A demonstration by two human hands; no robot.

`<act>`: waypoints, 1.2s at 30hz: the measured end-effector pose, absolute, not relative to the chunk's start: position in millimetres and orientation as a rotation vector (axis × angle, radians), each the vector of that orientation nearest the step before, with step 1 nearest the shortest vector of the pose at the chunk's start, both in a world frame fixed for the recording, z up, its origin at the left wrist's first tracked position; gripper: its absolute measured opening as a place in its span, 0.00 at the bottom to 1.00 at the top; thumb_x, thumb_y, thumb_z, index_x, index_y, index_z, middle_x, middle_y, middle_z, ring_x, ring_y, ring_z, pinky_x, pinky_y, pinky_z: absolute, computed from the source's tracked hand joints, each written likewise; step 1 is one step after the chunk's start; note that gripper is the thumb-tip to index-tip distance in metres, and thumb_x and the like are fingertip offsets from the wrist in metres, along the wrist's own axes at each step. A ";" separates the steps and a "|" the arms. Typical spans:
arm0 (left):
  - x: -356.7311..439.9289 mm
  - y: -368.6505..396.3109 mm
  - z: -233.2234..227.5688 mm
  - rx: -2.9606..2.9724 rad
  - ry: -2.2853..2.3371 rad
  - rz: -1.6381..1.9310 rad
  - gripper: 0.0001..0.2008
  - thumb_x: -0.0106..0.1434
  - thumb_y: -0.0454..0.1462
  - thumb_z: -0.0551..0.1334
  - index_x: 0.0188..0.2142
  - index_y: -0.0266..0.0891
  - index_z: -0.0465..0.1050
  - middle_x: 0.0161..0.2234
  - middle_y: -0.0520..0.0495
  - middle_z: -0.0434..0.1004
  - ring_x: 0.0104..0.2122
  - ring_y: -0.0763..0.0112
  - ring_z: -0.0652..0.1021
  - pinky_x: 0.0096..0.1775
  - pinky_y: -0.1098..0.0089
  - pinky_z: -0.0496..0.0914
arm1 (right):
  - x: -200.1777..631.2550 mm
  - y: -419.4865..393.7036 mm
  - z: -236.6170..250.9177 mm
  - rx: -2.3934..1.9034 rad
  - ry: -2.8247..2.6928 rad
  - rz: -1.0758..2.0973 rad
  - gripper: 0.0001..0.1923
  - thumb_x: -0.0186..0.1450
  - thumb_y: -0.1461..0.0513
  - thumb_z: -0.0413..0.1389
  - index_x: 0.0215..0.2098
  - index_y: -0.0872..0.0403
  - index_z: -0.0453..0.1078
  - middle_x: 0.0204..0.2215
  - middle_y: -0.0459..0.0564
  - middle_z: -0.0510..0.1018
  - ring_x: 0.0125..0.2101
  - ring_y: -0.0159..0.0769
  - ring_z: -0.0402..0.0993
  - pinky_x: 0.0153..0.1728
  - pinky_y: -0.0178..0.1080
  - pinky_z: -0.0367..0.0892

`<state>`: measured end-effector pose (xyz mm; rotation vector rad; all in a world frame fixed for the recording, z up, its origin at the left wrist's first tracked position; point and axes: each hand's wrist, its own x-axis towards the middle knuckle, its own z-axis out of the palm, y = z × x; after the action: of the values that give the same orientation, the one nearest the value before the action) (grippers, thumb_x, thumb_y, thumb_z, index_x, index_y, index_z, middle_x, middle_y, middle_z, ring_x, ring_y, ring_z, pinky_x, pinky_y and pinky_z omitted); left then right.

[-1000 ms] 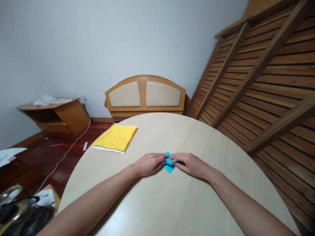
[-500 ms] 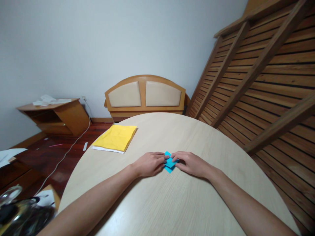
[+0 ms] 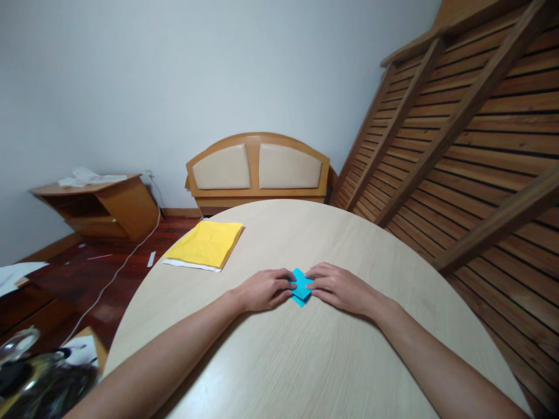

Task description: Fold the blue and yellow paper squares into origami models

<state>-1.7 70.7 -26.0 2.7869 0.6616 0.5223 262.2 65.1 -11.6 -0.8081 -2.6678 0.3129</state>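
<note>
A small folded sheet of bright blue paper (image 3: pixel 301 287) lies on the round, pale wooden table (image 3: pixel 305 361). One layer is folded over another, with a pointed corner showing below it. My left hand (image 3: pixel 267 289) grips the paper's left edge with its fingertips. From the other side, my right hand (image 3: pixel 332 285) has its thumb and fingers on the right edge. The fingers cover both side corners of the paper, so the folds there are hidden.
A stack of yellow paper (image 3: pixel 207 243) with white sheets beneath lies at the table's left edge. Beyond stands a wooden headboard (image 3: pixel 254 163); a slatted wooden frame (image 3: pixel 471 134) leans on the right. A low cabinet (image 3: pixel 126 209) and a cable (image 3: pixel 126 262) are at left.
My right hand's fingers have shifted slightly and straightened along the paper's right edge. My left fingers have drawn back a little towards the left edge. The blue paper stays in place.
</note>
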 end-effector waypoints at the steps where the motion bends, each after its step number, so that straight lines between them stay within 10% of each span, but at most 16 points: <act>1: -1.9 71.0 -26.1 2.779 0.662 0.524 0.13 0.72 0.39 0.53 0.46 0.39 0.75 0.51 0.40 0.75 0.49 0.63 0.77 0.52 0.65 0.71 | 261.7 64.5 -10.4 -0.821 -2.678 0.303 0.12 0.72 0.59 0.52 0.43 0.49 0.78 0.45 0.51 0.80 0.47 0.41 0.73 0.49 0.43 0.67; 29: 3.6 84.1 -38.6 2.480 0.887 0.750 0.08 0.70 0.37 0.58 0.39 0.38 0.76 0.38 0.45 0.80 0.40 0.65 0.76 0.49 0.65 0.67 | 244.3 70.3 -25.7 -1.169 -2.185 0.647 0.08 0.69 0.60 0.54 0.36 0.54 0.74 0.32 0.49 0.81 0.33 0.36 0.75 0.34 0.36 0.65; 36: 4.3 82.3 -42.2 2.501 0.962 0.791 0.13 0.67 0.33 0.60 0.51 0.38 0.74 0.41 0.44 0.79 0.43 0.63 0.74 0.47 0.65 0.69 | 240.6 74.4 -34.3 -1.163 -2.164 0.574 0.08 0.68 0.61 0.55 0.41 0.54 0.75 0.37 0.51 0.81 0.38 0.38 0.76 0.40 0.39 0.67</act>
<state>4.3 82.3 -42.2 2.5013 0.9623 0.7914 240.6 74.4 -34.3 -1.1630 -2.1637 0.5740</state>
